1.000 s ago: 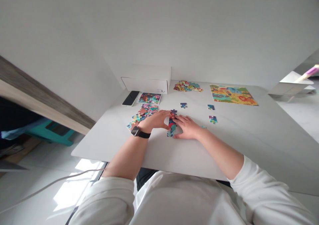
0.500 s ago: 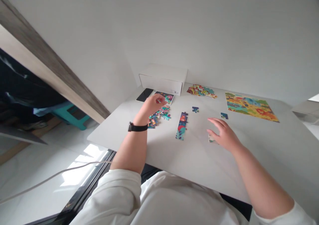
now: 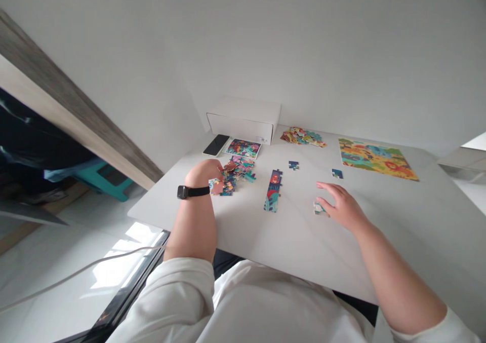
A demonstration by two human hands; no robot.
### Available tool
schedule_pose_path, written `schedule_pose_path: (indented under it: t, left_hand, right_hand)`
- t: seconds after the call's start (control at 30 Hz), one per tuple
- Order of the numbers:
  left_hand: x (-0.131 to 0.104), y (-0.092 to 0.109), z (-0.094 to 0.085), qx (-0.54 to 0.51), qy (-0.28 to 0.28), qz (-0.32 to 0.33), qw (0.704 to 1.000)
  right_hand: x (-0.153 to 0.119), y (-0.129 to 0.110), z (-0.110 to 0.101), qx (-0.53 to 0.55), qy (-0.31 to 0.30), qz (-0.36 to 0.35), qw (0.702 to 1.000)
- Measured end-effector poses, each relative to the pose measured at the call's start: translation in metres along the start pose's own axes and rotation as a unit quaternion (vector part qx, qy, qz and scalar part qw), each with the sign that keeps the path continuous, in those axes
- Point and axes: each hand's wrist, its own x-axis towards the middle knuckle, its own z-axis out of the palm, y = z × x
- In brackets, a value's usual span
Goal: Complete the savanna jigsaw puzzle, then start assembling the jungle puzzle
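My left hand (image 3: 203, 173) is at the left edge of a loose heap of jigsaw pieces (image 3: 243, 168). Its fingers point down and curl, mostly hidden by the back of the hand, so whether they grip a piece does not show. A joined strip of puzzle pieces (image 3: 274, 191) lies upright in the middle of the table. To its right my right hand (image 3: 341, 203) hovers low with thumb and fingers apart. The thumb tip is at a pale puzzle piece (image 3: 318, 207), partly covered. Single dark blue pieces lie farther back, one puzzle piece (image 3: 293, 165) and another puzzle piece (image 3: 337, 173).
A white box (image 3: 243, 122) stands at the back against the wall. In front of it lie a phone (image 3: 216, 144) and a picture card (image 3: 242, 148). A second heap of pieces (image 3: 304, 136) and an animal puzzle picture (image 3: 377, 159) lie along the back right.
My left hand has moved left and toward me, from over the picture card and heap to the heap's left side, uncovering the card. My right hand stays nearly where it was. The view shifted slightly.
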Motion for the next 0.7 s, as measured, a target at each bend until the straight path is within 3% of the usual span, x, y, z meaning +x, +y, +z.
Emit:
schedule_pose_path:
  t: [0.13,0.3,0.43,0.53,0.6,0.7]
  left_hand:
    - [-0.003,0.002,-0.001,-0.005,0.006,-0.001,1.000]
    - [-0.006,-0.001,-0.004,-0.023,0.060,0.010,0.998]
    - [-0.016,-0.002,-0.010,-0.148,0.076,0.069,0.984]
    - [-0.023,0.019,-0.008,-0.299,0.083,0.131,0.941]
    - [-0.025,0.046,0.001,-0.423,0.087,0.166,0.887]
    - [-0.031,0.095,0.023,-0.552,0.024,0.250,0.795]
  right_hand:
    - [0.001,0.001,-0.002,0.003,0.010,0.003,1.000]
    - [0.002,0.002,-0.003,0.000,0.016,0.006,1.000]
    - [0.003,0.002,-0.004,0.001,0.022,0.020,1.000]
    - [0.004,0.003,-0.005,0.003,0.031,0.034,0.999]
    - [0.005,0.004,-0.005,0.004,0.041,0.046,0.998]
    - [0.006,0.003,-0.004,0.021,0.055,0.071,0.996]
